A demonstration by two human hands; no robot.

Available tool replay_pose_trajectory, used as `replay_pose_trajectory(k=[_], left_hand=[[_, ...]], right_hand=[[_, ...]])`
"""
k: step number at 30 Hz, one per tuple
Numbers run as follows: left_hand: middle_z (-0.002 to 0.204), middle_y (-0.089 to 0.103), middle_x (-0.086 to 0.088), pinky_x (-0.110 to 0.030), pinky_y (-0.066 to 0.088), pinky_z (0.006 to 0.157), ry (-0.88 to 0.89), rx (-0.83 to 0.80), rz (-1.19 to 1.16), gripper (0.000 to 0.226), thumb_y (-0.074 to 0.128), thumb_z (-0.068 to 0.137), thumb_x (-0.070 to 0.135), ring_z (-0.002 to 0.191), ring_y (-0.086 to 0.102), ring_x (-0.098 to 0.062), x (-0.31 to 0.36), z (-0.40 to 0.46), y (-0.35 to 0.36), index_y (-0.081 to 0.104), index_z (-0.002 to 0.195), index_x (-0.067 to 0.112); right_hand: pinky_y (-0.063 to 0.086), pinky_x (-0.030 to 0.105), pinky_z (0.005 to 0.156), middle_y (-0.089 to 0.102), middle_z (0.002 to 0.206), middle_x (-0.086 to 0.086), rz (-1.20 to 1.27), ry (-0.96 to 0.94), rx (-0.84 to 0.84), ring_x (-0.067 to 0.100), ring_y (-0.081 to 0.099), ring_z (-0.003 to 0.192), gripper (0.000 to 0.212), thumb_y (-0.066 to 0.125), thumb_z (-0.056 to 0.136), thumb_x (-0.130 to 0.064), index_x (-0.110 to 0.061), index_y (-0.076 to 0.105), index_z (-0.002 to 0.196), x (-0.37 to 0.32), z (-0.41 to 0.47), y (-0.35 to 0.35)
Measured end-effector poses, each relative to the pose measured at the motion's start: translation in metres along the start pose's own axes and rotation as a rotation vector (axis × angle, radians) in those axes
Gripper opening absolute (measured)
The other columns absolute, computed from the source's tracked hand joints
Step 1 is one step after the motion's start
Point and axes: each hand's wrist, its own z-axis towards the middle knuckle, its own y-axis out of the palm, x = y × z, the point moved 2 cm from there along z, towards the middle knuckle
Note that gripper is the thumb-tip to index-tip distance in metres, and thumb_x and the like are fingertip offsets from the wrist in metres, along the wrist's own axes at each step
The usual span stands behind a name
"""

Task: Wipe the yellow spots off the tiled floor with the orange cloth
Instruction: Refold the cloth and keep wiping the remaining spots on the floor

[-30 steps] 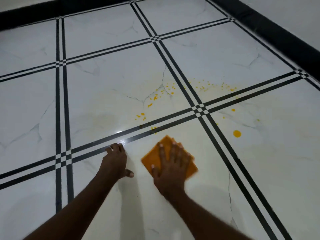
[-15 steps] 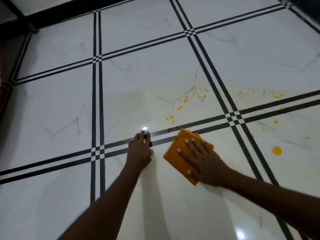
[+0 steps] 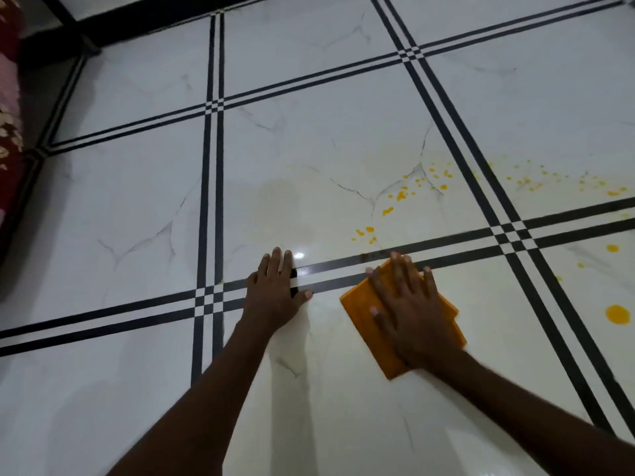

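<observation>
White marble-look floor (image 3: 309, 166) with double black lines crossing into a grid; glossy, with a light glare just beside the left fingertips. Dark skirting (image 3: 68, 22) runs along the far left, and a red patterned fabric (image 3: 8, 97) sits at the left edge, well apart from the hands. Nothing lies between the cloth and the spots. Left hand (image 3: 275, 293) is flat on the floor, palm down, fingers (image 3: 275, 262) together and extended across the black line pair, thumb out to the right; it holds nothing and only braces. Right hand (image 3: 409, 310) is flat on the cloth (image 3: 371, 324), fingers spread wide and straight, pressing down rather than gripping; its fingertips reach the nearer black line. Cloth is orange, folded into a rough rectangle, lying flat on the near tile just below the line pair, with edges showing left of and below the hand plus a layered corner to the right. Spots (image 3: 402, 194): a scatter of small yellow drops on the tile beyond the line, the nearest cluster just past the fingertips; a fainter trail of specks runs off right. One large round drop (image 3: 617, 315) and a smaller one (image 3: 612, 248) lie on the right-hand tile, apart from the cloth.
</observation>
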Motion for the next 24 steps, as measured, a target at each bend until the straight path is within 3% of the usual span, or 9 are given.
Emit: replay_pose_trajectory(k=[2, 4, 7, 9, 12, 15, 18, 21, 24], left_hand=[[0.168, 0.000, -0.010, -0.051, 0.017, 0.120, -0.005, 0.010, -0.008, 0.091, 0.046, 0.093, 0.063, 0.155, 0.004, -0.032, -0.001, 0.001, 0.003, 0.004, 0.160, 0.017], [0.168, -0.003, -0.010, -0.051, 0.015, 0.121, -0.014, 0.005, 0.002, 0.091, 0.044, 0.094, 0.062, 0.155, 0.001, -0.032, 0.001, 0.001, 0.006, 0.002, 0.160, 0.016], [0.168, -0.007, -0.012, -0.052, 0.013, 0.122, -0.026, -0.058, 0.017, 0.091, 0.043, 0.096, 0.060, 0.154, -0.002, -0.034, 0.005, 0.002, 0.005, -0.002, 0.160, 0.014], [0.168, -0.004, -0.013, -0.052, 0.015, 0.121, -0.027, -0.073, 0.037, 0.091, 0.045, 0.095, 0.059, 0.155, 0.000, -0.033, 0.008, 0.002, -0.002, 0.000, 0.160, 0.014], [0.166, 0.012, -0.014, -0.051, 0.021, 0.119, -0.017, -0.001, 0.106, 0.085, 0.052, 0.094, 0.053, 0.153, 0.011, -0.032, 0.006, 0.003, -0.013, 0.013, 0.159, 0.012], [0.165, 0.018, -0.016, -0.051, 0.023, 0.118, -0.043, 0.069, 0.008, 0.084, 0.055, 0.094, 0.050, 0.152, 0.015, -0.033, 0.012, -0.002, -0.014, 0.017, 0.158, 0.012], [0.167, 0.002, -0.018, -0.053, 0.014, 0.121, -0.074, -0.005, -0.080, 0.087, 0.048, 0.095, 0.056, 0.154, 0.004, -0.035, 0.032, -0.007, 0.000, 0.005, 0.159, 0.015], [0.167, -0.006, -0.017, -0.052, 0.009, 0.122, -0.090, -0.023, -0.080, 0.086, 0.042, 0.096, 0.059, 0.154, -0.003, -0.034, 0.035, -0.009, 0.009, 0.000, 0.160, 0.018], [0.168, 0.000, -0.012, -0.053, 0.017, 0.120, -0.032, -0.021, -0.060, 0.078, 0.044, 0.099, 0.052, 0.155, 0.003, -0.030, 0.015, -0.011, 0.006, 0.006, 0.160, 0.021]], right_hand=[[0.007, 0.059, 0.127, -0.002, 0.172, 0.012, -0.002, 0.050, -0.016, 0.036, 0.001, 0.159, 0.070, 0.011, 0.102, -0.064, -0.033, -0.001, 0.164, 0.006, 0.010, -0.002], [0.008, 0.061, 0.126, -0.001, 0.172, 0.012, 0.029, 0.105, 0.024, 0.036, 0.000, 0.159, 0.074, 0.023, 0.101, -0.063, -0.032, 0.000, 0.164, -0.016, -0.012, 0.004], [0.010, 0.063, 0.125, 0.007, 0.172, 0.013, 0.062, -0.061, -0.034, 0.036, 0.001, 0.159, 0.078, 0.032, 0.099, -0.065, -0.030, 0.009, 0.165, -0.058, -0.037, 0.015], [0.010, 0.062, 0.125, 0.010, 0.172, 0.014, 0.020, -0.163, -0.015, 0.034, 0.001, 0.159, 0.077, 0.030, 0.099, -0.064, -0.029, 0.010, 0.165, -0.051, 0.000, 0.011], [0.007, 0.060, 0.126, 0.007, 0.172, 0.016, -0.024, 0.034, 0.030, 0.035, 0.000, 0.159, 0.076, 0.029, 0.100, -0.060, -0.027, 0.006, 0.165, -0.006, 0.053, -0.006], [0.005, 0.058, 0.127, -0.002, 0.172, 0.018, 0.026, 0.184, 0.094, 0.035, -0.005, 0.159, 0.077, 0.026, 0.101, -0.057, -0.023, 0.001, 0.165, 0.009, 0.021, -0.004], [0.010, 0.057, 0.127, 0.003, 0.172, 0.017, 0.102, 0.094, 0.076, 0.034, 0.000, 0.160, 0.078, 0.032, 0.099, -0.056, -0.021, 0.009, 0.165, -0.039, -0.023, 0.007], [0.010, 0.055, 0.127, 0.010, 0.172, 0.015, 0.029, -0.068, 0.076, 0.030, 0.003, 0.160, 0.075, 0.030, 0.100, -0.055, -0.021, 0.012, 0.165, -0.048, 0.021, 0.012], [0.007, 0.055, 0.127, 0.008, 0.172, 0.015, 0.016, 0.111, 0.063, 0.031, 0.002, 0.160, 0.075, 0.025, 0.101, -0.054, -0.020, 0.008, 0.165, -0.007, 0.057, -0.001]])
